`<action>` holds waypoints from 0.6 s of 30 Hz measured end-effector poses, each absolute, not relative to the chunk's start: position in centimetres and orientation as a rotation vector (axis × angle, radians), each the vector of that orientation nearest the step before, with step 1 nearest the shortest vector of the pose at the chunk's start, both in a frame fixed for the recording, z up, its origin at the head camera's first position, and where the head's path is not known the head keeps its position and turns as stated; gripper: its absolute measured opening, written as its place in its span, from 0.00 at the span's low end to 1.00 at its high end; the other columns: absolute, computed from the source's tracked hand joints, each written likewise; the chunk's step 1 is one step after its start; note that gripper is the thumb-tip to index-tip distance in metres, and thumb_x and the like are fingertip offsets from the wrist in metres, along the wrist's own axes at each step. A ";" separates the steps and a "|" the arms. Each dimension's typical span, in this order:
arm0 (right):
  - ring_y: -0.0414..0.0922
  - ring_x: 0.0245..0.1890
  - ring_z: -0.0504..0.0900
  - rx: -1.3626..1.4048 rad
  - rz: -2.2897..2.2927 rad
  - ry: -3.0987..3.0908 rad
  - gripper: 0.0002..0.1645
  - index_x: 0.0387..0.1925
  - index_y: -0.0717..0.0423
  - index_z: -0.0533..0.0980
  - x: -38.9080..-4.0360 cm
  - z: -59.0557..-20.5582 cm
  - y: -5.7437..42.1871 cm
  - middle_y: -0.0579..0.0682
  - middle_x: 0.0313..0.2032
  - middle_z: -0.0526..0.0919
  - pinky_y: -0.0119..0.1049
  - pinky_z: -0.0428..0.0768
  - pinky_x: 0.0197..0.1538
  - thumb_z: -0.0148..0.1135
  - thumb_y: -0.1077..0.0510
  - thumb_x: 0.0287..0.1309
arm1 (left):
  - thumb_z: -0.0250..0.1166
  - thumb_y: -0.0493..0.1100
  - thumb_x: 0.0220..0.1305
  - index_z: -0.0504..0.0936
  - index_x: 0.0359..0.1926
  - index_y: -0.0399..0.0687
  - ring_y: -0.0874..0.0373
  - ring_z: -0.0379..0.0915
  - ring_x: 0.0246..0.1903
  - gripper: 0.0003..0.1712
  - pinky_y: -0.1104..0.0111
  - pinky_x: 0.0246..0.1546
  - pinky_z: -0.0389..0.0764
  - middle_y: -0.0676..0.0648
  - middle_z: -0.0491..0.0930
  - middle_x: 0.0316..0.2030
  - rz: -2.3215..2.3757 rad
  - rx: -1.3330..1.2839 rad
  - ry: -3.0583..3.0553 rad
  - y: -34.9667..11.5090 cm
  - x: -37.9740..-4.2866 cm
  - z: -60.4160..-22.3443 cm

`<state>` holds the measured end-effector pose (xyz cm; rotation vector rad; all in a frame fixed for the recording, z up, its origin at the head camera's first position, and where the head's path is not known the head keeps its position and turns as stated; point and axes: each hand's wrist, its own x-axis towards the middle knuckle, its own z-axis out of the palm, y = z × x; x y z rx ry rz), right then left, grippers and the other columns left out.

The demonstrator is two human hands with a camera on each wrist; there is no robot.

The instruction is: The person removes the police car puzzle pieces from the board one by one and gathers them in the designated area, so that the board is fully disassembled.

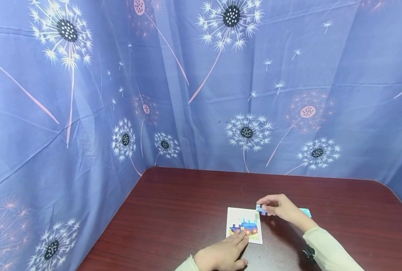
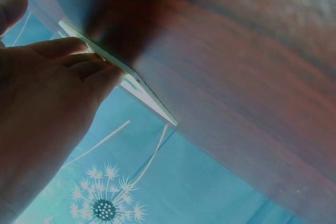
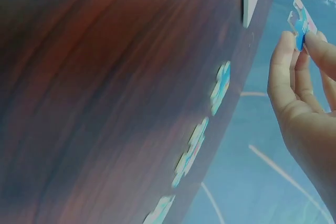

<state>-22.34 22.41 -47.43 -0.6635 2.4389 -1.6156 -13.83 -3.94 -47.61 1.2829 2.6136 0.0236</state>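
A white-bordered puzzle board (image 1: 233,213) lies on the table, with a blue, orange and yellow picture partly filling its middle. My left hand (image 1: 224,253) rests on the board's near edge, its fingers lying over the lower part of the picture; in the left wrist view they reach across the board (image 2: 152,99). Between thumb and fingers, my right hand (image 1: 279,206) pinches a light-blue jigsaw piece (image 1: 261,209) at the board's far right corner. The right wrist view shows this piece (image 3: 300,24) raised above the table, its knobbed edge turned upward.
Loose jigsaw pieces lie to the right of the board, one (image 1: 305,212) partly behind my right wrist. In the right wrist view, pieces (image 3: 220,88) (image 3: 190,153) lie in a row. A dandelion-patterned blue curtain (image 1: 194,124) stands behind the dark red table (image 1: 174,203).
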 end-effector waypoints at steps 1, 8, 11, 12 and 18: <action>0.45 0.29 0.81 -0.653 -1.618 2.444 0.14 0.47 0.71 0.78 -22.2 -47.5 22.7 0.59 0.34 0.81 0.43 0.83 0.34 0.60 0.66 0.62 | 0.50 0.58 0.71 0.59 0.72 0.42 0.56 0.46 0.72 0.37 0.70 0.68 0.54 0.45 0.54 0.73 0.041 1.272 2.608 -4.0 -13.8 -47.6; 0.42 0.32 0.81 -0.594 -1.629 2.433 0.11 0.44 0.72 0.77 -21.4 -48.1 24.5 0.60 0.36 0.80 0.40 0.84 0.37 0.59 0.70 0.60 | 0.49 0.58 0.71 0.58 0.72 0.42 0.56 0.45 0.72 0.37 0.70 0.69 0.54 0.46 0.52 0.73 0.065 1.247 2.595 -4.0 -13.8 -47.5; 0.41 0.32 0.81 -0.582 -1.615 2.425 0.11 0.43 0.73 0.77 -21.0 -48.5 25.2 0.59 0.36 0.79 0.39 0.84 0.36 0.59 0.71 0.58 | 0.49 0.58 0.71 0.58 0.72 0.42 0.57 0.45 0.73 0.37 0.70 0.69 0.53 0.46 0.53 0.73 0.070 1.242 2.591 -4.0 -13.8 -47.6; 0.41 0.32 0.81 -0.586 -1.609 2.424 0.11 0.43 0.74 0.77 -20.9 -48.7 25.4 0.59 0.36 0.80 0.39 0.84 0.36 0.59 0.71 0.58 | 0.48 0.58 0.71 0.58 0.72 0.42 0.57 0.45 0.72 0.37 0.70 0.69 0.53 0.46 0.53 0.73 0.063 1.248 2.592 -4.0 -13.8 -47.6; 0.40 0.29 0.82 -0.585 -1.578 2.437 0.11 0.41 0.75 0.77 -20.4 -49.4 26.2 0.59 0.35 0.80 0.37 0.84 0.33 0.59 0.72 0.56 | 0.47 0.58 0.72 0.58 0.72 0.41 0.55 0.46 0.72 0.36 0.70 0.69 0.53 0.46 0.55 0.72 0.034 1.287 2.598 -4.1 -13.8 -47.7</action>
